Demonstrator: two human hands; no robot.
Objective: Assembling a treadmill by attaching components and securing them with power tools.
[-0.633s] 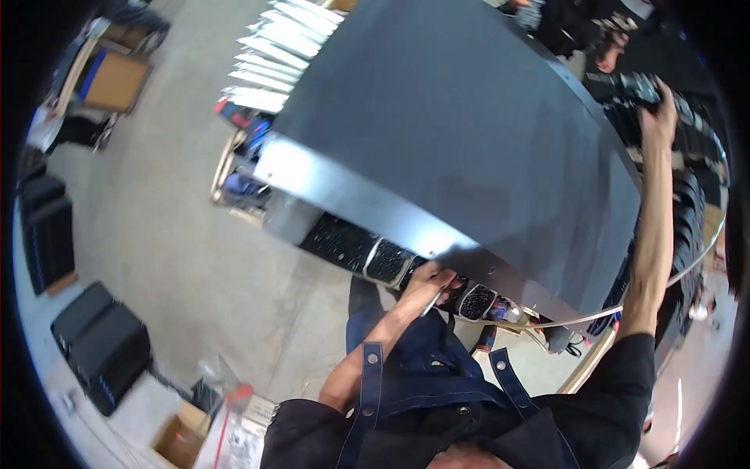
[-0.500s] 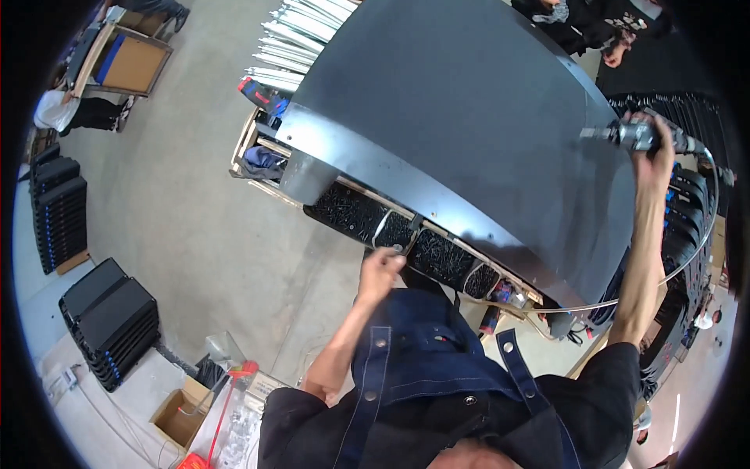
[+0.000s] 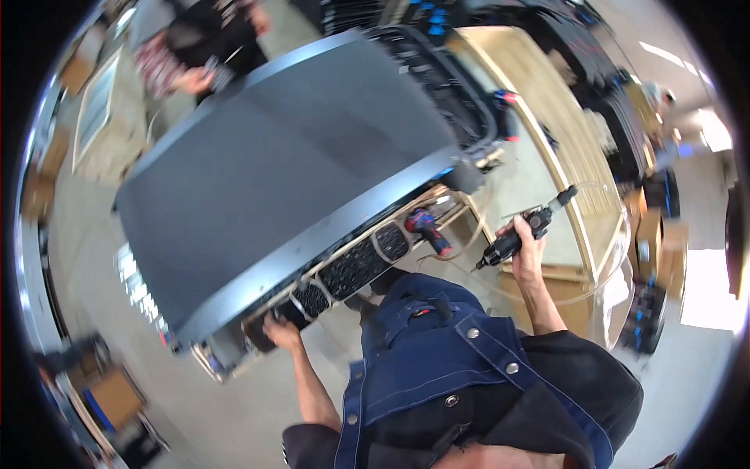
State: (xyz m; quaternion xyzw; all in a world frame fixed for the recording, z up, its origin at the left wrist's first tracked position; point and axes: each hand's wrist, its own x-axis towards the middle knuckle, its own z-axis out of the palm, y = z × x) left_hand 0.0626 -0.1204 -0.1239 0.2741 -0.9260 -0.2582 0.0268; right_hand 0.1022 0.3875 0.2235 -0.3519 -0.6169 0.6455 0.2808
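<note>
A black hand-held air tool (image 3: 509,244) with a pale hose is gripped in my right hand (image 3: 528,242), at the right of the large panel. Its narrow tip points down and to the left. My left hand (image 3: 283,331) is at the left end of a row of small parts bins (image 3: 351,272) along the panel's near edge. Motion smears its fingers, and some are hidden against the dark bin, so I cannot make out anything in them. The dark grey panel (image 3: 289,148), with a shiny metal edge strip (image 3: 312,234), lies across the bench before me.
A red and black cordless drill (image 3: 428,232) lies beside the bins' right end. Past it stands a pale wooden-framed table (image 3: 539,133). A co-worker's hand (image 3: 195,80) is at the panel's far side. Stacked black parts (image 3: 578,59) stand behind the table.
My view has turned right, so the panel sits further left. My right hand has brought the tool from over the panel to near my body; my left hand has shifted to the left-end bin.
</note>
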